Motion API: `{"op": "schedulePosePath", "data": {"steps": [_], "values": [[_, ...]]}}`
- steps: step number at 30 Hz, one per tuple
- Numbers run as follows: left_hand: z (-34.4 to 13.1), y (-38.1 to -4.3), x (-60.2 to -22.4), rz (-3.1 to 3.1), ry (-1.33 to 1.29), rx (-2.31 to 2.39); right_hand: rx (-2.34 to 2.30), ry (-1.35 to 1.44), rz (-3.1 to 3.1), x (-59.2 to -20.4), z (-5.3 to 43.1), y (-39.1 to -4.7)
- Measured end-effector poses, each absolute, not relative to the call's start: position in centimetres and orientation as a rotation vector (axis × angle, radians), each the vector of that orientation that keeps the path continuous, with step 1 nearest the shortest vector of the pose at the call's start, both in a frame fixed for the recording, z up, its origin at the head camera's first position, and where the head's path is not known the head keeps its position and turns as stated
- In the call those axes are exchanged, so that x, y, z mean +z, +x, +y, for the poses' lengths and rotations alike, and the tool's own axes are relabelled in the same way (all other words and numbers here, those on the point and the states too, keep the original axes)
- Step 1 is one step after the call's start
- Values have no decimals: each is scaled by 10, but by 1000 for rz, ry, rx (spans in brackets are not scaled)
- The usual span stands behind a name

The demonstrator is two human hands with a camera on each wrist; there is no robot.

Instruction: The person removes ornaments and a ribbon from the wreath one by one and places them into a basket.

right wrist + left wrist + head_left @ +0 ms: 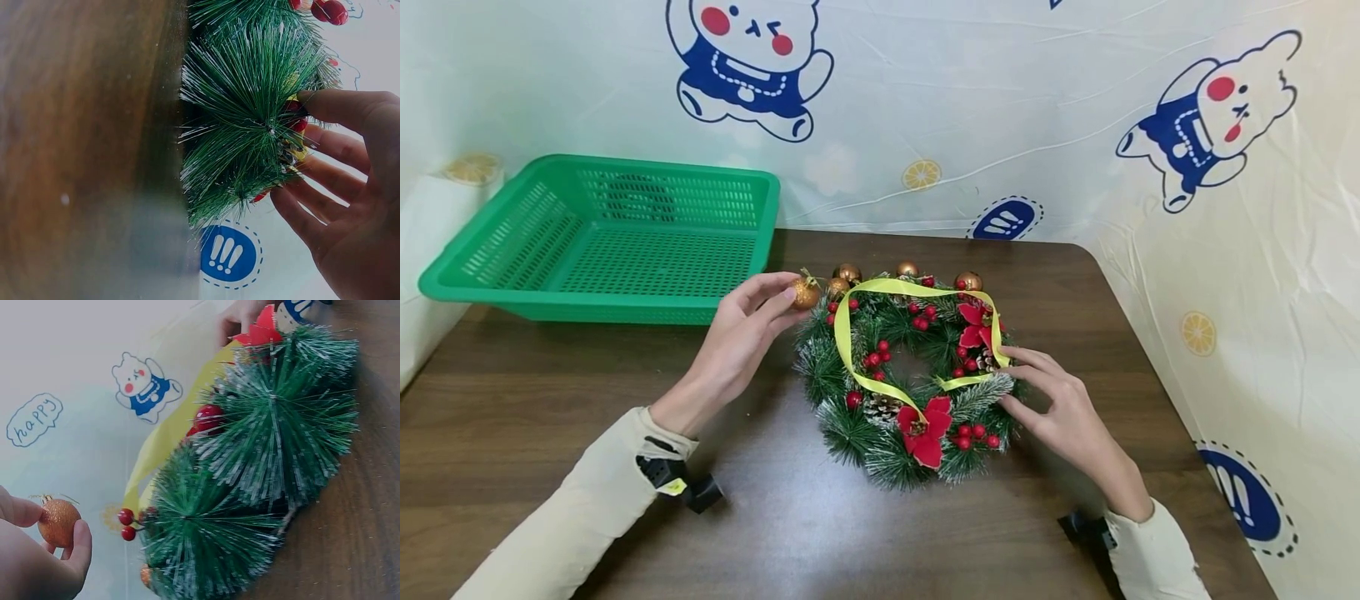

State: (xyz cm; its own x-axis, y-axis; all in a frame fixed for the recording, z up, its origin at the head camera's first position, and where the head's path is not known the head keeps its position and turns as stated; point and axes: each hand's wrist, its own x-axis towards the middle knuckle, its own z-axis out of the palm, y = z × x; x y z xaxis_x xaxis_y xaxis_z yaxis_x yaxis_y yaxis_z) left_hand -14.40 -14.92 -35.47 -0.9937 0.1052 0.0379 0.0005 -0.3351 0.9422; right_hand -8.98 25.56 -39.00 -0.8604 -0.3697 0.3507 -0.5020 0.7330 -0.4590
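Note:
My left hand point(737, 337) pinches a glittery gold Christmas ball point(807, 294) by thumb and fingertips, at the far left edge of a green wreath point(842, 429). In the left wrist view the same ball point(59, 524) shows a small gold loop on top. The wreath lies on the table, with red berries, red flowers point(925, 432) and pine cones on it. A yellow ribbon point(844, 333) loops loosely over its top. With fingers spread, my right hand point(1063, 408) touches the wreath's right side, near a pine cone and the ribbon; its fingertips are partly hidden by needles.
A green plastic basket point(625, 304) stands at the back left of the brown wooden table point(760, 517). Several gold balls point(907, 269) sit along the wreath's far edge. Behind and to the right hangs a printed cloth point(880, 108).

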Motion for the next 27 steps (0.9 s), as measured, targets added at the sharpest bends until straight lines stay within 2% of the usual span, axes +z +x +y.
{"op": "schedulePosePath", "data": {"steps": [15, 27], "values": [[-183, -149, -320, 1729, 193, 2700, 817, 686, -2709, -391, 256, -90], [-199, -150, -310, 1833, 253, 2759, 826, 682, -2708, -390, 255, -90]]}}
